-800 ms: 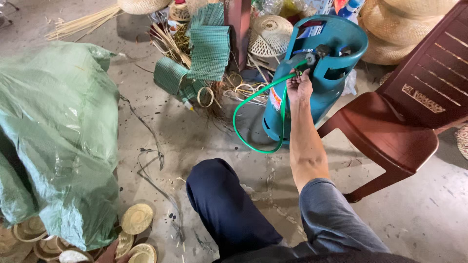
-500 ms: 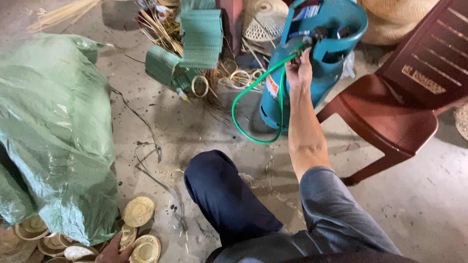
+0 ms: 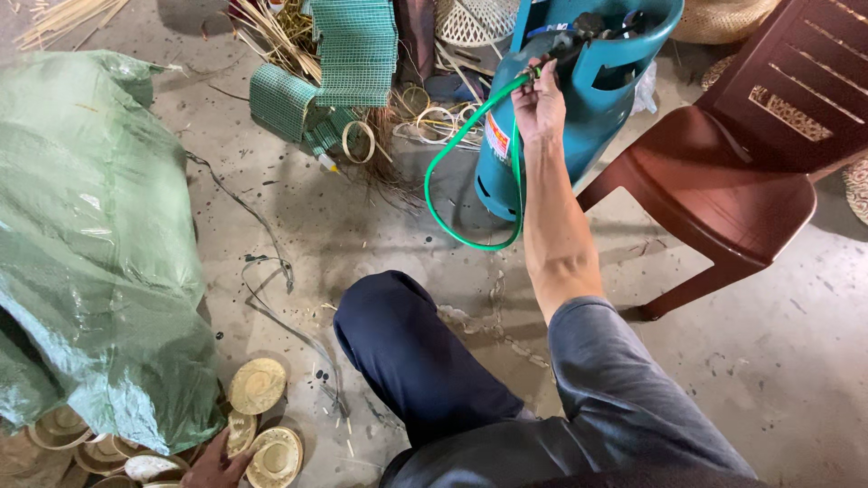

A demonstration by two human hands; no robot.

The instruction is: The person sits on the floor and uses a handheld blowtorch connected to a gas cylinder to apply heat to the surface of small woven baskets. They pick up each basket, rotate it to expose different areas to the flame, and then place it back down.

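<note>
The blue gas cylinder (image 3: 579,99) stands upright on the concrete floor (image 3: 778,361) at the top of the view, just beside a dark red plastic chair (image 3: 723,181) on its right. A green hose (image 3: 470,181) leaves the fitting at the cylinder's top, drops in a loop down to the floor in front of the cylinder and climbs back up along its side. The right hand (image 3: 539,101) reaches up to that fitting, fingers curled around the hose end where it meets the valve, the bare forearm stretched out from a grey sleeve. The left hand (image 3: 215,465) sits low at the bottom edge, only partly in view, touching the small round woven lids (image 3: 258,386) that lie on the floor; whether it grips one or just rests on them cannot be told. The person's knee in dark blue trousers (image 3: 407,352) juts forward between the two hands. A large green woven sack (image 3: 90,253) fills the left side and covers part of the lids. Behind, to the left of the cylinder, lie folded pieces of green mesh (image 3: 353,50), thin bamboo strips (image 3: 271,32) and a few loose rings (image 3: 357,142). A dark cord (image 3: 271,280) trails over the floor between the sack and the knee.
</note>
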